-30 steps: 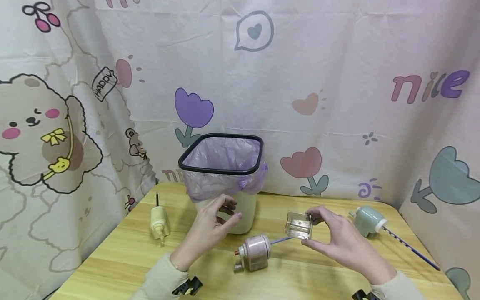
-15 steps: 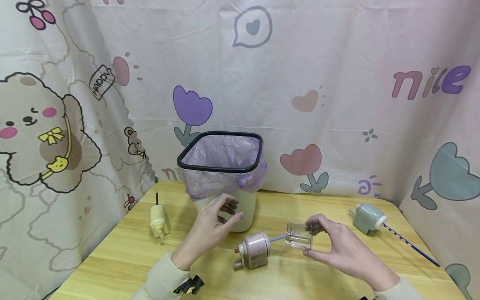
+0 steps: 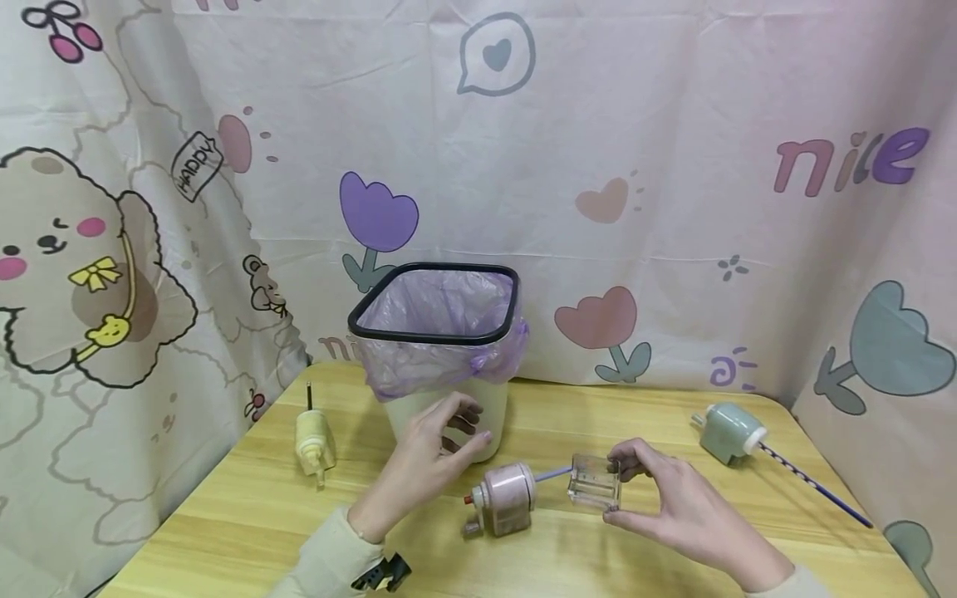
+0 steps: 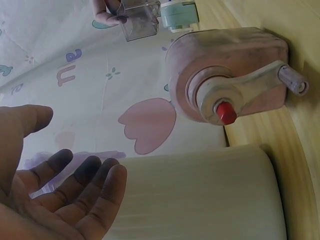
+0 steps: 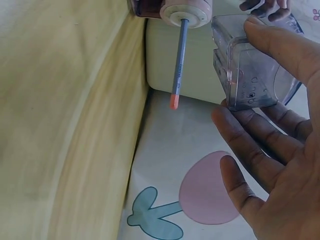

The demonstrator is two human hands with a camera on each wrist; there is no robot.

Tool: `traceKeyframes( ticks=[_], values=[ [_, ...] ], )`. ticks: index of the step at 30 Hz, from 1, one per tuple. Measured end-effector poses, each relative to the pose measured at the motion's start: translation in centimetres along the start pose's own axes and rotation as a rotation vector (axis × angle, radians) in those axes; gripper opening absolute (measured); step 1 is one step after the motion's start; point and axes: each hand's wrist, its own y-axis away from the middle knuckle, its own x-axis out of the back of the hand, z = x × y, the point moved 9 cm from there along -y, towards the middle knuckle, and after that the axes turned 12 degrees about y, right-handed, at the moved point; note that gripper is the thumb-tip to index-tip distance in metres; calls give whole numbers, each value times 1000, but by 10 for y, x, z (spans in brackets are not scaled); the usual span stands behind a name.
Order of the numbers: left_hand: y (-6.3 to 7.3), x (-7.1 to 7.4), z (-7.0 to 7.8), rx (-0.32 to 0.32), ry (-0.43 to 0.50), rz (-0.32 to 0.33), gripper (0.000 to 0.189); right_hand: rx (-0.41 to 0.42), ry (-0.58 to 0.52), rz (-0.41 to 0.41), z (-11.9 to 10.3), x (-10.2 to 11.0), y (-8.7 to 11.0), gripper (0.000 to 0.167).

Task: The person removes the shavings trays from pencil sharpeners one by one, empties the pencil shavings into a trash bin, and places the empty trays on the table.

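My right hand (image 3: pixel 684 502) pinches a clear plastic shavings drawer (image 3: pixel 594 483) between thumb and fingers, above the table at right of centre. In the right wrist view the drawer (image 5: pixel 252 75) is see-through, with small lettering on one wall. My left hand (image 3: pixel 429 453) hangs in front of the bin, fingers loosely bent and holding nothing. Between the two hands stands a pink crank pencil sharpener (image 3: pixel 508 498), its crank (image 4: pixel 250 87) and red hub piece towards the left. A blue pencil (image 5: pixel 180 65) with a pinkish end sticks out of its other side, towards the drawer.
A white bin (image 3: pixel 486 403) with a black rim and purple liner stands at the back. A yellow sharpener (image 3: pixel 312 436) with a dark pencil sits at left, a green sharpener (image 3: pixel 728 432) with a blue patterned pencil at right. Printed cloth (image 3: pixel 658 100) hangs behind the table.
My right hand has lowered the drawer towards the table, and its open inside has tilted. The left hand has stayed nearly still, and the head view has shifted slightly.
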Motion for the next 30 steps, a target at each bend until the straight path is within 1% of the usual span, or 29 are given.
traceKeyframes(
  ticks=[5,10,18,24,30],
  values=[
    [1,-6,-1,0,4,-24,27,3,-29,-23,0,-7,2,57],
    [1,-11,-2,-7,12,-45,27,-17,-65,-59,4,-18,4,54],
    [3,-14,-5,-2,22,-47,26,-16,-130,-143,12,-39,6,56],
    [4,-19,-8,-6,29,-68,27,-17,-135,-198,16,-53,9,58],
    [5,-22,-12,9,18,-81,28,-1,-129,-210,15,-60,8,57]
  ],
)
